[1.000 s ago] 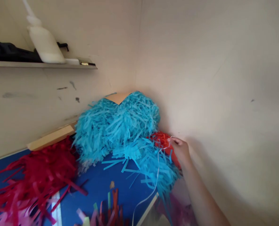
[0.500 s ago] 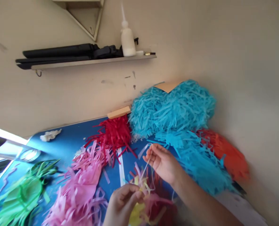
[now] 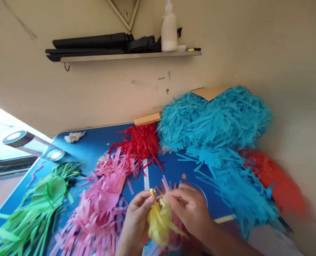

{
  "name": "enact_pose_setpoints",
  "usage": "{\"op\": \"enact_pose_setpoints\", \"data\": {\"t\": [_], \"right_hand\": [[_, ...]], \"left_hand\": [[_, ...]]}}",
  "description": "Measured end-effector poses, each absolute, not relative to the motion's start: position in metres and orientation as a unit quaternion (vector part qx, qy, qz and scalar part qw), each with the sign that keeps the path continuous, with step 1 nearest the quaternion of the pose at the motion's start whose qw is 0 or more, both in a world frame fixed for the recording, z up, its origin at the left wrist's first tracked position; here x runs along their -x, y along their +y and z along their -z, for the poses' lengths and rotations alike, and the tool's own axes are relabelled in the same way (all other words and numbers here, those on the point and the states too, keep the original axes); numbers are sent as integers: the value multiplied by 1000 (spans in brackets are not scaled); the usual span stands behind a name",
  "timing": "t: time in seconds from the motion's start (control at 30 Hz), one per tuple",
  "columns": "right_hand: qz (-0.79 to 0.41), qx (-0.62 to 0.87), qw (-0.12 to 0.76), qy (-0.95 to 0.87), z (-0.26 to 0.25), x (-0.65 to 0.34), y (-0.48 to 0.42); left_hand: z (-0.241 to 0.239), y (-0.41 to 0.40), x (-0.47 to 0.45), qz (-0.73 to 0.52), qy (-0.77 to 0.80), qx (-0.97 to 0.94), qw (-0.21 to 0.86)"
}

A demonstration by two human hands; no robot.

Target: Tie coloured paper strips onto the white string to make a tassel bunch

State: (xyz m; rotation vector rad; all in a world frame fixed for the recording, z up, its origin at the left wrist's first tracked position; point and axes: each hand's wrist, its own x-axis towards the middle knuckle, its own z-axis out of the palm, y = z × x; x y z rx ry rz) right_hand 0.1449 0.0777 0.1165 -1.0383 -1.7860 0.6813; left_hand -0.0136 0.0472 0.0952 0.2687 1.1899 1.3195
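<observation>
Whereas half a second ago the right hand (image 3: 191,208) was raised with a thin white string, both hands now meet low on the blue tabletop (image 3: 94,149), at 6 o'clock. Left hand (image 3: 136,217) pinches the yellow paper tassel (image 3: 159,222) at its top; right fingers are closed at the same neck. String barely visible now. Blue fringe pile (image 3: 214,121) lies at 1 o'clock, pink fringe (image 3: 104,199) at 8 o'clock.

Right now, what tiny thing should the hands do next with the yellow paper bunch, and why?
Probably pull the thin white string snug around the top of the yellow paper bunch. The left hand pinches the bunch near its top, the right hand works beside it at the same spot, and the strips below hang loose, so the gathered neck looks ready to be cinched.
</observation>
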Motion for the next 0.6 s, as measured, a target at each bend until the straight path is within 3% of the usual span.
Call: {"op": "enact_pose_setpoints", "data": {"t": [0.2,0.3,0.47,0.6], "right_hand": [[-192,428,464,-752,-111,-142,81],[-195,426,423,-775,-112,-143,80],[-316,408,294,-804,-117,-152,79],[-377,398,282,-787,-114,-156,81]], "left_hand": [[-97,49,4,-577,496,-125,636],[-93,47,2,-583,520,-204,590],[-88,38,2,-529,635,-464,318],[-89,39,1,-460,611,-628,145]]}}
